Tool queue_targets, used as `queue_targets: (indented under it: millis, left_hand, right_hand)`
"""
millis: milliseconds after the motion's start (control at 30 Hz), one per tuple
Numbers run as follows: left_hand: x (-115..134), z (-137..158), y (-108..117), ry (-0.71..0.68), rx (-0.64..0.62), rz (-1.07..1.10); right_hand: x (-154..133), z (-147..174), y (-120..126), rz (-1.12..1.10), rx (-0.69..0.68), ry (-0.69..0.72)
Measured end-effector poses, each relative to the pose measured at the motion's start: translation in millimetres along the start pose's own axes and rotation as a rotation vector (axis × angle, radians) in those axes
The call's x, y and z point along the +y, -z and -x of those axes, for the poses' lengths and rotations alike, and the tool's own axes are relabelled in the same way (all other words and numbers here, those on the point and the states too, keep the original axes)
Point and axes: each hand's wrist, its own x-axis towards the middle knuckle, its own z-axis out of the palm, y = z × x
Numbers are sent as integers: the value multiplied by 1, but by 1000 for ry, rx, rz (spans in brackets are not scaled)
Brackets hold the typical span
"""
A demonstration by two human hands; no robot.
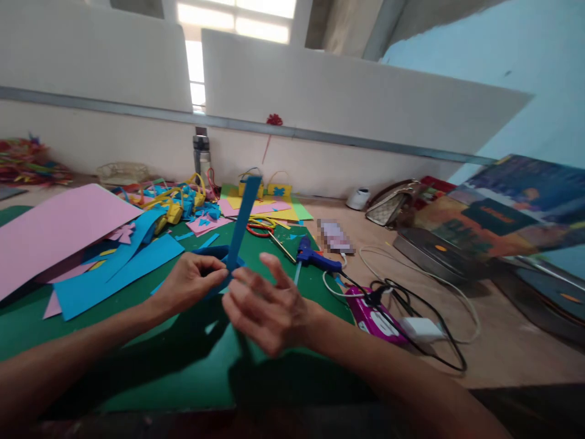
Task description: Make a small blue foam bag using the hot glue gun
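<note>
My left hand point(194, 280) is closed, with thumb and forefinger pinching a folded blue paper piece point(214, 251) near the base of its tall strip. This blue strip point(243, 219) rises almost upright, leaning slightly right. Close against the strip's base is my right hand point(269, 308), its fingers bent and apart and its thumb raised; nothing shows in its grasp. My fingers partly hide the lower portion of the blue piece. Beyond my right hand, a blue glue gun point(315, 256) lies on the green mat point(178, 378).
Pink sheets point(68, 228) and blue sheets point(119, 277) cover the left. Small yellow and blue paper bags point(173, 207) are heaped behind. Scissors point(260, 228) lie at the middle. A phone point(336, 236), a magenta power strip point(375, 314) and tangled cables occupy the right.
</note>
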Motion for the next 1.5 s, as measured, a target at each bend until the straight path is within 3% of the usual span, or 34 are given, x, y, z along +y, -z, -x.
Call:
queue_targets:
  millis: [200,267,400,500,600,667,733,833,967,1100,1267,1500]
  left_hand:
    - [1,0,-4,147,-59,174]
    - [2,3,-6,130,-76,165]
    - [7,9,-9,117,-111,144]
    - [9,11,-9,147,-111,179]
    - [5,9,-8,210,-48,304]
    - [0,6,-7,279,-10,421]
    - [-5,3,-6,356,7,532]
    - [-11,-1,-6,418,22,639]
    - [-17,-4,-6,414,35,689]
    - [-19,-5,-5,390,35,672]
    - [-20,-5,-5,389,34,661]
    - [-21,-6,-2,396,30,675]
  right_hand:
    - [11,11,-3,-373,24,-772]
    - [13,9,-8,-522,12,-912]
    - [8,4,-18,-702,-32,-1050]
    - [5,3,-19,-720,1,-1055]
    - [11,8,-9,-567,-50,-948]
    - [23,18,2,-291,-285,-896]
    - [37,33,13,98,-683,-878]
    - [55,60,20,262,-843,-951]
    - [60,88,8,337,-1003,-1012]
    - [54,96,-7,343,-1092,-1004]
    - [54,97,-8,331,-1146,-974]
    - [55,93,-4,286,-1112,-1013]
